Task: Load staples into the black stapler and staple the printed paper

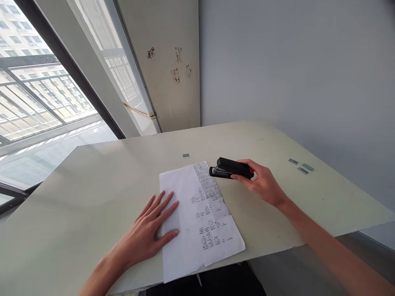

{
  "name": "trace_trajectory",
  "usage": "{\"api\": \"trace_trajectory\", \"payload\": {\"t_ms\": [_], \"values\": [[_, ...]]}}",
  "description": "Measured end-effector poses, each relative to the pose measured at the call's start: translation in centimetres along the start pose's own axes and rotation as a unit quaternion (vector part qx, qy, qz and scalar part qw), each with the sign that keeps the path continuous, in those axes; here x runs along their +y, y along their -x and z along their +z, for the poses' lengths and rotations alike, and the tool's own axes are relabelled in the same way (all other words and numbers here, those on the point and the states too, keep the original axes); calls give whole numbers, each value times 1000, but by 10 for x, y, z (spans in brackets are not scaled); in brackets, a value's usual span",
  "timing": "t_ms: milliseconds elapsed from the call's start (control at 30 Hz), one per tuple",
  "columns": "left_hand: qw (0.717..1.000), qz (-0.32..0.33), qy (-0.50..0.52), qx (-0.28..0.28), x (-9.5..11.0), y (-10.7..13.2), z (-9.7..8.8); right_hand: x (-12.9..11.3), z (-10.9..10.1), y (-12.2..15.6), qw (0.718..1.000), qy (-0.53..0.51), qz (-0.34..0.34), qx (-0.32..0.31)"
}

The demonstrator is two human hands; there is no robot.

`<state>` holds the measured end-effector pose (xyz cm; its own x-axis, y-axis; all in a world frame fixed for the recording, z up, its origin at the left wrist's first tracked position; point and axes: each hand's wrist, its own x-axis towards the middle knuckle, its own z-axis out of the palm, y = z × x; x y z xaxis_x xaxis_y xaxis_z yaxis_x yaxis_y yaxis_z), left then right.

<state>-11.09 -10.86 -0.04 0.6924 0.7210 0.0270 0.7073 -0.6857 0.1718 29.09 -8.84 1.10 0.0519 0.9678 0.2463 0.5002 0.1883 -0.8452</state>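
Sheets of printed paper (pixel 182 230) lie on the pale table, their near edge reaching the table's front edge. Rows of staples run along the upper right part of the top sheet. My left hand (pixel 152 226) rests flat on the paper's left side, fingers spread. In my right hand (pixel 262 181) is a black stapler (pixel 233 167) with a red spot at its back end. Its jaws are apart and point left, just beside the paper's upper right edge.
A short grey staple strip (pixel 185 155) lies beyond the paper on the table (pixel 123 181). Several more staple strips (pixel 302 170) lie to the right. A grey wall (pixel 293 61) borders the table's right side, and a cabinet-like panel (pixel 173 94) stands behind. Windows are at left.
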Motion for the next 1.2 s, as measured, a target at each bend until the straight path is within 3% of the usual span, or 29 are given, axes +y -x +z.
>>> {"api": "trace_trajectory", "payload": {"t_ms": [167, 300, 567, 733, 867, 1033, 1100, 1200], "values": [[1000, 12, 17, 3, 22, -39, 9, -2, -22, 12, 1000, 20, 8, 21], [999, 41, 24, 4, 41, -86, 22, -4, -32, 21, 999, 17, 4, 35], [987, 116, 97, 64, 98, -203, 52, -9, -35, 25, 998, 29, -9, 55], [976, 151, 133, 81, 124, -244, 62, -10, -29, 17, 997, 34, -10, 67], [970, 170, 151, 87, 114, -231, 59, -8, -18, 8, 996, 16, -4, 85], [965, 170, 187, 76, 63, -172, 42, -3, 4, -10, 998, -13, 15, 55], [959, 124, 242, 76, 39, -147, 30, -1, 18, -20, 999, -31, 28, 26], [926, -19, 364, 94, 7, -116, 10, 1, 42, -35, 997, -63, 28, -43]]}}
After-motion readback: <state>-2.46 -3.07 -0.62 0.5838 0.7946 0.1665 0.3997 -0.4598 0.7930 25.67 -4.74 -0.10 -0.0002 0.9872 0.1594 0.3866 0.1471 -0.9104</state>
